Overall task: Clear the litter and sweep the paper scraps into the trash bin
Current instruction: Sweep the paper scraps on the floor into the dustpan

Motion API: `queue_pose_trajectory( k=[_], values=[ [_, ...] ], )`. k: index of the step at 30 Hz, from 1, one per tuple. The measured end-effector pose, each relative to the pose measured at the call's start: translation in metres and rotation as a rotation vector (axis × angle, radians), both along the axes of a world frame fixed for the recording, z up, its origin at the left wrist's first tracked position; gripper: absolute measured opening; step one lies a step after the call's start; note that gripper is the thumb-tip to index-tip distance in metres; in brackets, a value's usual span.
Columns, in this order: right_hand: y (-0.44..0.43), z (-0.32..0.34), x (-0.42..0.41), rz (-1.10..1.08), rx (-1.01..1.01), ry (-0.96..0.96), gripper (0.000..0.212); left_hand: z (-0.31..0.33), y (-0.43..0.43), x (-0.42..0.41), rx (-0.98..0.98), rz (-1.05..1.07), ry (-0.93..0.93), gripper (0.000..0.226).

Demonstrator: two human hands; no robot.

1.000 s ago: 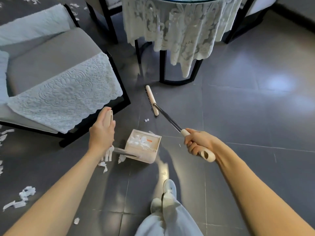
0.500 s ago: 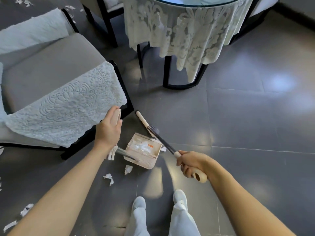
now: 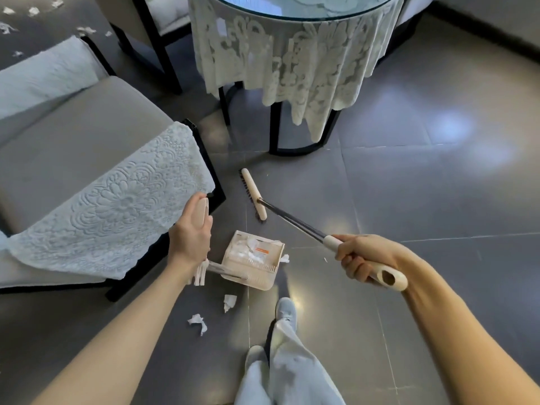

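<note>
- At far left, beyond the armchair [image 3: 87, 159] with its lace cover: paper scraps [image 3: 7, 27] strewn over the floor [image 3: 438, 200], well apart from the dustpan; too small and blurred to count.
- Left of centre: left hand [image 3: 190, 238] wrapped round the upright cream dustpan handle [image 3: 202, 210], fingers curled about it and their tips hidden behind it.
- Just under that wrist: white strips [image 3: 198, 273], half covered; impossible to tell whether paper or part of the pan.
- Centre: dustpan [image 3: 251, 258] down on the floor, already holding crumpled white paper and something with an orange label; one scrap [image 3: 285, 258] touching its right side, two crumpled pieces [image 3: 198, 321] lying loose nearer the shoe [image 3: 286, 312].
- On handling: probably feather-light, soft, quick to flutter or skid ahead of bristles; best herded with short, low strokes. Bigger crumples easy to pinch up by hand.
- Right of centre: broom head [image 3: 253, 197] low beyond the pan, contact with the floor unclear; dark shaft running back to the right hand [image 3: 362, 258], fingers closed round the cream grip [image 3: 388, 277] near its end.
- Upper right: table [image 3: 292, 13] under lace, cut off by the edge. No trash bin anywhere in view.
</note>
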State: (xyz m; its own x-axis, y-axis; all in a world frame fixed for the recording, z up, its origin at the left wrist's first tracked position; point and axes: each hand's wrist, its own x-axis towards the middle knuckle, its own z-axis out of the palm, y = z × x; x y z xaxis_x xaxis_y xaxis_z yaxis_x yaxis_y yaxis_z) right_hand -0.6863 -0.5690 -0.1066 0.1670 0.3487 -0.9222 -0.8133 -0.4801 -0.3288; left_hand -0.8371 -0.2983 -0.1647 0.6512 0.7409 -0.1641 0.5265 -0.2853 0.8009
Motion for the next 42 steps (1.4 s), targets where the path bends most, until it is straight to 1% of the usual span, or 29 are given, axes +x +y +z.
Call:
queue_pose_trajectory(
  k=[5, 8, 10, 13, 15, 16, 18, 19, 21, 22, 23, 25, 26, 27, 29, 31, 36, 40, 42],
  values=[
    [0.031, -0.008, 0.053, 0.047, -0.012, -0.114, 0.039, 0.01, 0.008, 0.028, -0.012, 0.014, -0.019, 0.033],
    [0.055, -0.017, 0.091, 0.079, -0.058, -0.195, 0.038, 0.015, 0.013, 0.048, -0.028, 0.031, -0.025, 0.035],
    [0.073, -0.024, 0.117, 0.127, -0.104, -0.257, 0.035, 0.015, 0.018, 0.061, -0.033, 0.028, -0.023, 0.036],
    [0.097, -0.038, 0.144, 0.234, -0.166, -0.355, 0.018, 0.013, 0.024, 0.07, -0.035, 0.023, -0.027, 0.04],
    [0.11, -0.051, 0.153, 0.309, -0.195, -0.408, 0.015, 0.011, 0.028, 0.074, -0.03, 0.02, -0.025, 0.043],
    [0.114, -0.058, 0.155, 0.322, -0.195, -0.395, 0.014, 0.011, 0.03, 0.074, -0.029, 0.024, -0.024, 0.044],
    [0.12, -0.065, 0.152, 0.315, -0.194, -0.281, 0.011, 0.01, 0.031, 0.071, -0.032, 0.042, -0.02, 0.044],
    [0.122, -0.068, 0.148, 0.354, -0.199, -0.259, 0.014, 0.009, 0.031, 0.068, -0.037, 0.054, -0.018, 0.045],
    [0.121, -0.075, 0.135, 0.459, -0.19, -0.309, 0.032, 0.009, 0.029, 0.063, -0.037, 0.071, -0.011, 0.048],
    [0.119, -0.077, 0.128, 0.492, -0.173, -0.328, 0.037, 0.01, 0.028, 0.06, -0.036, 0.075, -0.006, 0.049],
    [0.116, -0.077, 0.12, 0.506, -0.168, -0.31, 0.032, 0.011, 0.027, 0.057, -0.035, 0.078, -0.003, 0.048],
    [0.106, -0.075, 0.104, 0.522, -0.18, -0.267, 0.016, 0.013, 0.023, 0.05, -0.034, 0.076, 0.009, 0.045],
    [0.098, -0.074, 0.095, 0.524, -0.193, -0.25, 0.013, 0.014, 0.02, 0.045, -0.031, 0.069, 0.016, 0.042],
    [0.089, -0.073, 0.086, 0.518, -0.213, -0.226, 0.013, 0.016, 0.016, 0.039, -0.03, 0.062, 0.02, 0.04],
    [0.065, -0.07, 0.066, 0.504, -0.269, -0.18, 0.022, 0.018, 0.009, 0.025, -0.038, 0.052, 0.014, 0.038],
    [0.038, -0.065, 0.04, 0.468, -0.286, -0.136, 0.029, 0.022, -0.002, 0.006, -0.052, 0.037, -0.001, 0.041],
    [-0.027, -0.046, -0.051, 0.302, -0.25, -0.013, 0.029, 0.031, -0.035, -0.058, -0.063, 0.021, -0.015, 0.046],
    [-0.066, -0.033, -0.107, 0.173, -0.197, 0.006, 0.047, 0.036, -0.063, -0.105, -0.072, 0.002, 0.001, 0.046],
    [-0.084, -0.026, -0.118, 0.116, -0.176, -0.006, 0.046, 0.038, -0.075, -0.124, -0.077, -0.002, 0.008, 0.048]
  ],
)
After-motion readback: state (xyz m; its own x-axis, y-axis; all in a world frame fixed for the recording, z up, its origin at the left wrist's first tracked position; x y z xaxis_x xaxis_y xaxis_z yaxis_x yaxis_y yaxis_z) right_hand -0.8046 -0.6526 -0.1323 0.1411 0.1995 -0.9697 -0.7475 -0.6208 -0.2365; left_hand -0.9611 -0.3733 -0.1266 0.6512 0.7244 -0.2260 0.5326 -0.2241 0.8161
